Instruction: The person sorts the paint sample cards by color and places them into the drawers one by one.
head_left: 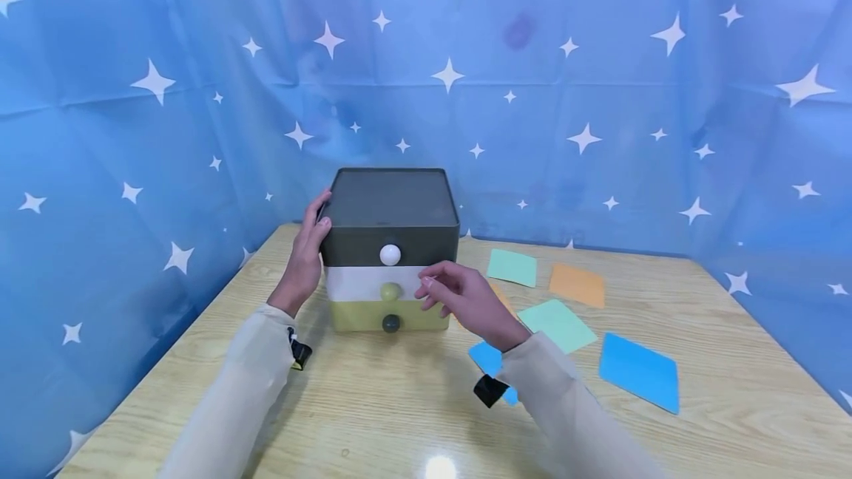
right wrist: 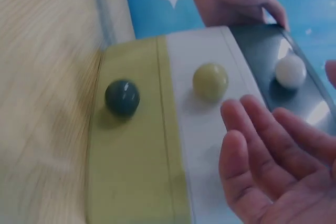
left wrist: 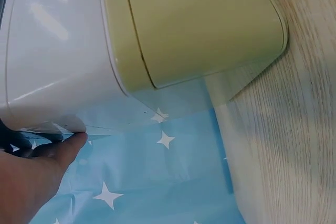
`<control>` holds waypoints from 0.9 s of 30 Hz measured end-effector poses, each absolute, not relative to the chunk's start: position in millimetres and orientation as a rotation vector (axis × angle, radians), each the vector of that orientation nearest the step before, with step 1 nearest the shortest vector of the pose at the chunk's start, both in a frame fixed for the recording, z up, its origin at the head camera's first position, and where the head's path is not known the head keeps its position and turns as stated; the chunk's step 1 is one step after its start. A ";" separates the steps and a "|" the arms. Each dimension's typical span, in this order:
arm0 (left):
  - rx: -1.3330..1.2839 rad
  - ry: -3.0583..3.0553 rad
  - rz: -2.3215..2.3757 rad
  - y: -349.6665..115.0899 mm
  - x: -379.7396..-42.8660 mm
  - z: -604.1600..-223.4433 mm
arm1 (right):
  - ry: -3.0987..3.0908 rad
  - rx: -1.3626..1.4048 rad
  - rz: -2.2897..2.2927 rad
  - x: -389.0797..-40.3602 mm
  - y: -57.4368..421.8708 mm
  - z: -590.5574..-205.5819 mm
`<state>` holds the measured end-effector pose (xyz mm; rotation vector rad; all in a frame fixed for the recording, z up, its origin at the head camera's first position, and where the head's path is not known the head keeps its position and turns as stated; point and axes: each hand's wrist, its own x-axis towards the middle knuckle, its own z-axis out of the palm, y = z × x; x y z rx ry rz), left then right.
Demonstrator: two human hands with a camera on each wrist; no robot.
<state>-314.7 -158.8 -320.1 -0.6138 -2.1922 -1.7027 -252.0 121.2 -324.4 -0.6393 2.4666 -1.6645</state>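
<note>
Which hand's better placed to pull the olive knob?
Right, probably: the right hand is empty and near the olive knob; the left hand touches the left side of the drawer box.

One cabinet (head_left: 391, 198); three drawers in it: one dark grey drawer (head_left: 349, 248), one white drawer (head_left: 349, 284), one yellow-green drawer (head_left: 359, 318). Three round knobs (head_left: 390, 255): white, yellow-green, dark. Six visible cards: two green cards (head_left: 512, 267), two orange cards (head_left: 577, 284), two blue cards (head_left: 639, 373). One table (head_left: 359, 420), one left hand (head_left: 302, 261), one right hand (head_left: 474, 300), two sleeves (head_left: 226, 398).
</note>
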 end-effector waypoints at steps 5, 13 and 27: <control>-0.593 -2.190 -1.721 -158.5 -315.2 -319.9 | 2.474 -0.584 -1.698 -261.6 95.1 -317.5; -0.590 -2.178 -1.749 -160.3 -314.0 -317.0 | 2.573 -0.474 -1.754 -264.5 71.5 -313.4; -0.578 -2.196 -1.782 -161.0 -313.8 -315.3 | 2.660 -0.322 -1.930 -264.3 48.2 -308.2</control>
